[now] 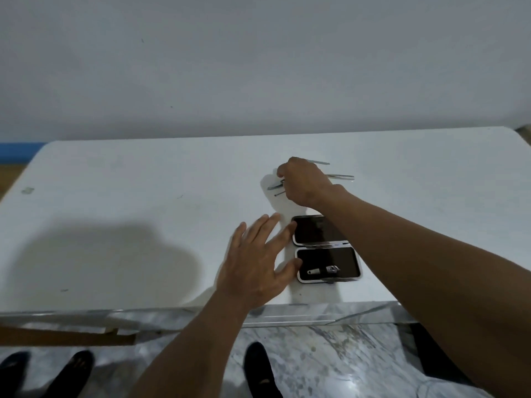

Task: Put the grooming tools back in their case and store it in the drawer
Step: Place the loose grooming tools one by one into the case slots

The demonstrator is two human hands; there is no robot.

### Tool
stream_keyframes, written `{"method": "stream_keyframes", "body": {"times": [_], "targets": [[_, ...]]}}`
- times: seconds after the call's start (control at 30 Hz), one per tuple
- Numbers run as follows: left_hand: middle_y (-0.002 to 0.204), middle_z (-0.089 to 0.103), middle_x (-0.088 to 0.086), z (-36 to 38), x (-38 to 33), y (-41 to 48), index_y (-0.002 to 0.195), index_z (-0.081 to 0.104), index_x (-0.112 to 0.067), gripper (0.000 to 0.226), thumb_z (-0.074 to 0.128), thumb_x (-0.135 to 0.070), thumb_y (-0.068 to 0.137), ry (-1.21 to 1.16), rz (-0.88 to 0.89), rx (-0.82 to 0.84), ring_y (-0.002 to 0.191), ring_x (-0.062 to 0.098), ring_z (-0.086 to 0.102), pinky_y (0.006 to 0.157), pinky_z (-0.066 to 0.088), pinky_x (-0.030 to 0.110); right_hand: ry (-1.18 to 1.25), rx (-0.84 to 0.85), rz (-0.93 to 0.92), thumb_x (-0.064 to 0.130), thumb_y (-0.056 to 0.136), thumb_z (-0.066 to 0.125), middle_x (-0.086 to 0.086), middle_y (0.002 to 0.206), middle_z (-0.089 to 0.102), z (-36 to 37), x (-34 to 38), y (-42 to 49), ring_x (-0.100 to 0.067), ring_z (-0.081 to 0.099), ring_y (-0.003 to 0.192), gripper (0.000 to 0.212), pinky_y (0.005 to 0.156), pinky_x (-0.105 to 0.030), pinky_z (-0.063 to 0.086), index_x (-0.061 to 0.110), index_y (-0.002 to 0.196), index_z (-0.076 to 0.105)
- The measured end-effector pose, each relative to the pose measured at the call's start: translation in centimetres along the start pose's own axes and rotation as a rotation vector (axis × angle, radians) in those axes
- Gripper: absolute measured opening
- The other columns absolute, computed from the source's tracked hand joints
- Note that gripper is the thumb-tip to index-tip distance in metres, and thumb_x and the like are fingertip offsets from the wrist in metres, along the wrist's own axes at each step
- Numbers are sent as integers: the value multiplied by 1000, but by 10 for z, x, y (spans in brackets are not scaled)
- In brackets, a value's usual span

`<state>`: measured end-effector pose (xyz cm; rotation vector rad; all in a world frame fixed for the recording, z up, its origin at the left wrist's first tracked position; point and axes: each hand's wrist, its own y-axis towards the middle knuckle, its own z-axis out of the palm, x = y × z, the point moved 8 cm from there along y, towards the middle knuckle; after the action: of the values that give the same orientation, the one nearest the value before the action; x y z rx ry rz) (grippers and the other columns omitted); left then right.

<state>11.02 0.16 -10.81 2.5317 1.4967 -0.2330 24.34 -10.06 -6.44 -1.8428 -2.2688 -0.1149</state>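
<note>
— Where's the case [327,248]?

— Open flat near the front edge of the white table [115,214], right of middle, a nail clipper [323,270] in its near half.

— The hands?

— Left hand [258,262] spread wide, fingertips touching the case's left side. Right hand [304,179] is farther back, fingers curled down over thin metal tools [342,176] — whether it grips one, I cannot tell.
</note>
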Motion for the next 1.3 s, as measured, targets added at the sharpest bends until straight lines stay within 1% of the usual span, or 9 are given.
{"method": "stream_keyframes", "body": {"times": [0.1,0.23,0.3,0.37,0.47,0.6,0.8,1.07,1.3], "targets": [[161,23,-4,0,0,0,152,21,-39,66,24,-68,92,8,-7,-5,148,16,17,119,17,49,-41,29,-19,-1,84,54,-20,105,60,4,1,9,-38,60,97,19,70,-31,39,0,99,64],[160,24,-4,0,0,0,152,22,-39,66,26,-67,92,10,-9,-5,148,16,18,119,18,49,-12,14,2,-1,84,53,-18,95,60,-1,-1,8,-38,61,91,8,67,-32,39,0,85,61],[160,26,-4,1,1,-1,152,24,-38,66,28,-66,92,6,-10,-9,147,17,20,118,20,50,28,-22,16,1,84,52,-18,98,65,-7,-4,2,-36,62,91,15,71,-34,48,-3,91,66],[159,28,-2,1,0,0,151,26,-38,66,29,-66,92,2,-6,-6,147,18,22,117,21,51,57,-50,21,4,84,53,-18,99,69,-15,-7,-12,-34,63,91,20,77,-37,52,0,95,69],[160,27,-1,2,0,0,152,24,-38,66,26,-66,92,12,2,1,147,20,22,117,20,52,101,-75,26,8,84,54,-15,100,71,-25,-13,-46,-34,64,94,20,80,-37,52,5,96,71],[162,21,-2,6,1,-2,153,17,-40,66,24,-66,93,43,-6,11,149,18,16,119,15,50,128,-76,39,13,85,55,-11,102,70,-28,-25,-105,-32,62,96,19,82,-39,50,10,96,70],[162,21,-2,5,0,-3,153,15,-39,65,23,-65,94,47,2,0,149,18,15,120,13,48,133,-38,69,14,88,57,-11,95,69,-18,-40,-166,-31,61,89,15,79,-41,51,10,93,70],[161,22,-2,5,1,-2,153,17,-40,66,21,-67,93,40,4,-11,149,18,16,120,12,47,94,-66,75,15,88,57,-15,101,66,-12,-46,-186,-34,59,92,17,80,-40,49,8,99,69],[161,23,-2,5,2,-2,153,18,-41,66,20,-68,92,25,2,-17,149,17,16,120,12,47,76,-69,89,15,89,55,-14,101,63,-10,-48,-187,-36,59,91,19,79,-39,48,9,100,69]]}}
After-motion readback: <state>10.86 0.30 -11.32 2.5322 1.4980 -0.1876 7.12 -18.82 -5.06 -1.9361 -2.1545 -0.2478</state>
